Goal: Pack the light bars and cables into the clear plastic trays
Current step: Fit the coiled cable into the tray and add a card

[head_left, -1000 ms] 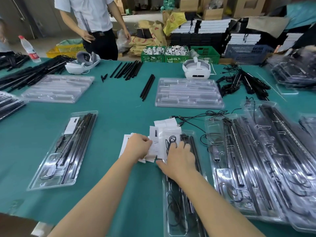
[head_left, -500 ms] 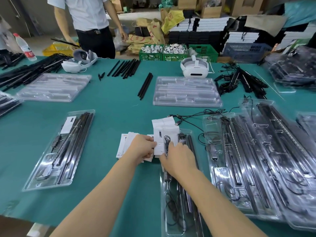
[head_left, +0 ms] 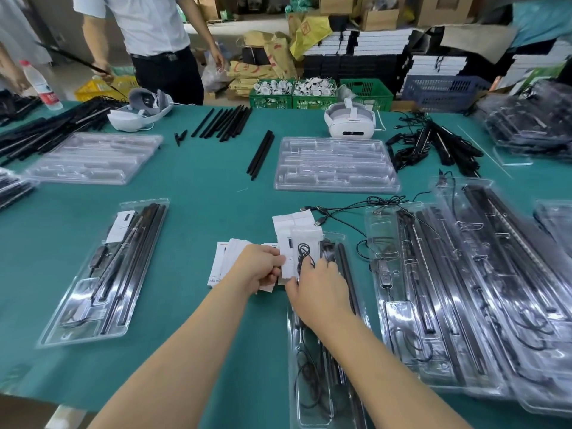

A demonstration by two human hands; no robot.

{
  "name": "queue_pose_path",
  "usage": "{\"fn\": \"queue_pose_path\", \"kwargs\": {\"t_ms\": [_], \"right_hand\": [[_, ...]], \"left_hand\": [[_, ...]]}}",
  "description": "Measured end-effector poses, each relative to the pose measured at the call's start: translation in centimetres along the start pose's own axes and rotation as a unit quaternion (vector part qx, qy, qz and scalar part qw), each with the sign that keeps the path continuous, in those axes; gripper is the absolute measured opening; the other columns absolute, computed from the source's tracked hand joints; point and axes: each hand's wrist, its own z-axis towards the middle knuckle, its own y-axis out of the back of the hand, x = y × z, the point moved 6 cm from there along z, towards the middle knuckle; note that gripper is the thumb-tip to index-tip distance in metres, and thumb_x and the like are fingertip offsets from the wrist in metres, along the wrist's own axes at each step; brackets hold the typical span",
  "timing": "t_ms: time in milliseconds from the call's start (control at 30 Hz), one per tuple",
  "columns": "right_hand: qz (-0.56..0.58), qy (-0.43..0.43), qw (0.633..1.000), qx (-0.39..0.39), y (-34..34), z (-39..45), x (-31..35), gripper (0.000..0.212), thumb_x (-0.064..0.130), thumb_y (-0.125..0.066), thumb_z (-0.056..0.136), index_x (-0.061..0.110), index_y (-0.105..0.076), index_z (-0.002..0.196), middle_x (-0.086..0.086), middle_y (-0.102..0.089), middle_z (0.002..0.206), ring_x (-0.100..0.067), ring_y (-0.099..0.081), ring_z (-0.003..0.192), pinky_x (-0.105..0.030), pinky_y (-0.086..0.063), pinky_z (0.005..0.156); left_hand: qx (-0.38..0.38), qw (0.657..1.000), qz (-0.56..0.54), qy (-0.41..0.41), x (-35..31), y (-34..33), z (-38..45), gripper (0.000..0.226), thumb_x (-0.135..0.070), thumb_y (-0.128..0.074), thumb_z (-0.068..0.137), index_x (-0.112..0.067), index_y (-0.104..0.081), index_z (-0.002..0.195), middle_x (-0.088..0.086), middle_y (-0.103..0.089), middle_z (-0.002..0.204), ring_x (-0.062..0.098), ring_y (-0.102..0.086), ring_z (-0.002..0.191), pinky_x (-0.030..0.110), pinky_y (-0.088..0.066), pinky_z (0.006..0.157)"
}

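Head view, items as we find them. Green desk [head_left: 198, 212], spanning the frame.

Centre: our left hand [head_left: 258, 267], fingers curled, pinches the left edge of a white packet [head_left: 305, 249] holding a coiled black cable; our right hand [head_left: 318, 289] grips the same packet at its lower right edge. The packet sits over the top end of a clear tray [head_left: 312, 397] running down to the lower edge of the frame, with black light bars [head_left: 348, 274] and a loose cable inside. A pile of white leaflets [head_left: 226, 258] lies under and just left of the left hand.

Lower left: one filled tray [head_left: 102, 274], bars, cable and white card seated.

Right: overlapping filled trays [head_left: 464, 289], blurred at the far edge.

Upper centre: empty moulded tray [head_left: 335, 164]; a second empty tray [head_left: 93, 157] at upper left. Loose black bars [head_left: 224, 122] between them; a white headset [head_left: 351, 122] behind the centre tray.

Top left: a standing person [head_left: 154, 32] in a white shirt.
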Motion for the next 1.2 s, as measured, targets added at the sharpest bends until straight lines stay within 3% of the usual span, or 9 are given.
{"fn": "queue_pose_path", "kwargs": {"t_ms": [333,567,767,967,1067,1200], "right_hand": [[-0.002,-0.002,1.0,-0.009,-0.3,0.0,-0.1,0.05,0.039,-0.032,0.102,0.005,-0.044,0.137,-0.015,-0.056,0.121,-0.03,-0.049,0.109,-0.036,-0.045,0.082],[0.008,-0.003,1.0,-0.011,-0.7,0.0,-0.3,0.052,0.04,-0.031,0.102,0.006,-0.043,0.139,-0.014,-0.055,0.121,-0.03,-0.048,0.11,-0.036,-0.044,0.08],[0.002,-0.008,1.0,-0.019,-0.9,0.0,-0.5,0.056,0.044,-0.032,0.101,0.007,-0.04,0.142,-0.013,-0.053,0.122,-0.029,-0.046,0.111,-0.033,-0.04,0.074],[0.011,-0.006,0.999,-0.037,-1.1,-0.4,-0.7,0.063,0.049,-0.035,0.1,0.006,-0.042,0.145,-0.014,-0.057,0.122,-0.031,-0.048,0.11,-0.036,-0.047,0.079],[0.036,0.009,0.995,-0.092,-1.1,-1.1,-0.7,0.058,0.049,-0.046,0.097,0.004,-0.058,0.132,-0.012,-0.065,0.108,-0.03,-0.055,0.1,-0.036,-0.053,0.071],[0.07,0.011,0.992,-0.109,-1.4,-1.4,-1.0,0.061,0.053,-0.042,0.098,0.005,-0.059,0.132,-0.01,-0.066,0.114,-0.03,-0.054,0.106,-0.037,-0.055,0.078]], "left_hand": [[0.014,0.999,0.039,0.023,0.4,-0.6,1.2,0.025,-0.003,-0.056,0.099,-0.012,-0.052,0.076,0.003,-0.039,0.061,0.013,-0.03,0.048,0.015,-0.027,0.037],[0.03,0.998,0.052,0.015,0.0,-1.1,0.9,0.017,-0.005,-0.057,0.099,-0.014,-0.055,0.086,0.001,-0.034,0.059,0.014,-0.026,0.049,0.016,-0.02,0.04],[0.056,0.991,0.125,-0.005,-1.1,-1.1,0.4,0.016,-0.005,-0.053,0.1,-0.011,-0.06,0.087,0.001,-0.047,0.062,0.011,-0.029,0.045,0.016,-0.02,0.04],[0.082,0.983,0.164,-0.002,-2.8,-1.6,0.2,0.021,-0.007,-0.043,0.097,0.0,-0.063,0.099,0.015,-0.071,0.091,0.012,-0.029,0.043,0.019,-0.023,0.04],[0.071,0.976,0.206,-0.011,-3.4,-2.0,0.5,0.018,-0.016,-0.042,0.101,-0.002,-0.054,0.104,0.013,-0.068,0.086,0.014,-0.022,0.043,0.019,-0.022,0.041],[0.07,0.973,0.22,-0.008,-3.5,-2.0,1.1,0.022,-0.028,-0.045,0.105,-0.01,-0.056,0.111,0.011,-0.066,0.08,0.013,-0.028,0.04,0.018,-0.024,0.041]]}}
